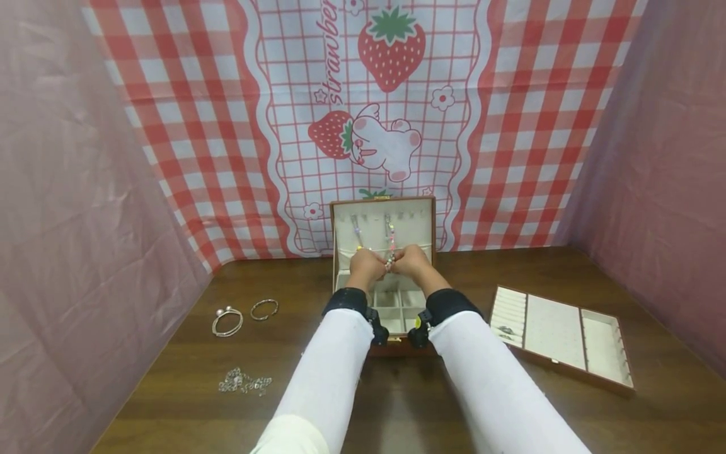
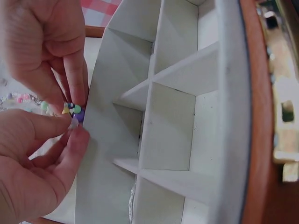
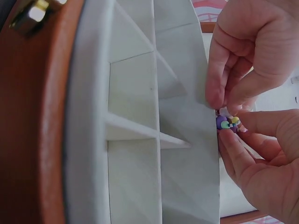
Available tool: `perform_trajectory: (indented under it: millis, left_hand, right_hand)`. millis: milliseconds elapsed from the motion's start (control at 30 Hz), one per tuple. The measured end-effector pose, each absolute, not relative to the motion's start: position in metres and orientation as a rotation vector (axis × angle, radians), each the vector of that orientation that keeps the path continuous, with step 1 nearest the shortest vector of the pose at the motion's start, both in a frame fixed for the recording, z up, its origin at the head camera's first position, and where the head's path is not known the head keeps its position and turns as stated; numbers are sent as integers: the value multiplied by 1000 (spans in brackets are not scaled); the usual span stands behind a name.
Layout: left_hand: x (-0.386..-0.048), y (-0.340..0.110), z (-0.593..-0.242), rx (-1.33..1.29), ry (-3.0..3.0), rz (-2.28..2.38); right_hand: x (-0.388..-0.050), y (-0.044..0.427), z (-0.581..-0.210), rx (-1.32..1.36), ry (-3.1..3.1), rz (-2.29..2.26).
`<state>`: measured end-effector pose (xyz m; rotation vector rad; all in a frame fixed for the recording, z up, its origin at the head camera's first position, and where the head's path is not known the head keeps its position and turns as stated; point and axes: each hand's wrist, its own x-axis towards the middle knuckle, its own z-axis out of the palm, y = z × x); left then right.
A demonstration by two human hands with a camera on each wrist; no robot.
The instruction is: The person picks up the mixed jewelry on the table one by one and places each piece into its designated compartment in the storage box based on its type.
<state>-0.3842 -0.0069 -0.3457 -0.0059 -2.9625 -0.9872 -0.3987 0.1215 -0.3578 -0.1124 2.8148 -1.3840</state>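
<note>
A colourful beaded strand (image 1: 391, 234) hangs from a hook inside the raised lid of a brown jewelry box (image 1: 433, 227). My left hand (image 1: 367, 265) and right hand (image 1: 409, 261) meet at its lower end. In the left wrist view, the left hand (image 2: 42, 163) and the right hand (image 2: 49, 51) both pinch purple, green and yellow beads (image 2: 76, 112). From the right wrist side, fingertips of the left hand (image 3: 254, 44) and right hand (image 3: 268, 154) surround the same beads (image 3: 225, 122), partly hiding them. Another beaded strand (image 1: 357, 228) hangs further left on the lid.
Divided compartments (image 1: 388, 315) fill the box's base. Right of it lies a jewelry tray (image 1: 553, 328) with rings (image 1: 505, 330) in its slotted section. On the wooden table (image 1: 187, 391), at left, are a pearl-tipped bangle (image 1: 228, 331), another bangle (image 1: 265, 317) and a silver chain heap (image 1: 241, 382).
</note>
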Motion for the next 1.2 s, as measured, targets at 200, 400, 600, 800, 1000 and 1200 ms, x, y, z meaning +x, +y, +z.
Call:
perform_trajectory:
  millis: [200, 400, 600, 800, 1000, 1200]
  left_hand:
    - [-386, -11, -346, -6, -2859, -1193]
    - [-384, -15, -343, -50, -2736, -1474]
    - [-381, -17, -345, -132, -2672, -1640]
    - [-381, -15, -350, -180, -2584, -1866]
    - [-381, -15, -347, -181, -2634, -1828]
    - [-399, -29, -340, -305, -2837, -1061]
  right_hand:
    - [-378, 118, -340, -43, 2706, -1560]
    - [-380, 118, -338, -6, 2560, -1794]
    - [-380, 120, -336, -8, 2556, -1788]
    - [-377, 125, -336, 31, 2740, -1568]
    - [-376, 131, -336, 20, 2831, -1463]
    - [-373, 137, -327, -3, 2794, -1497]
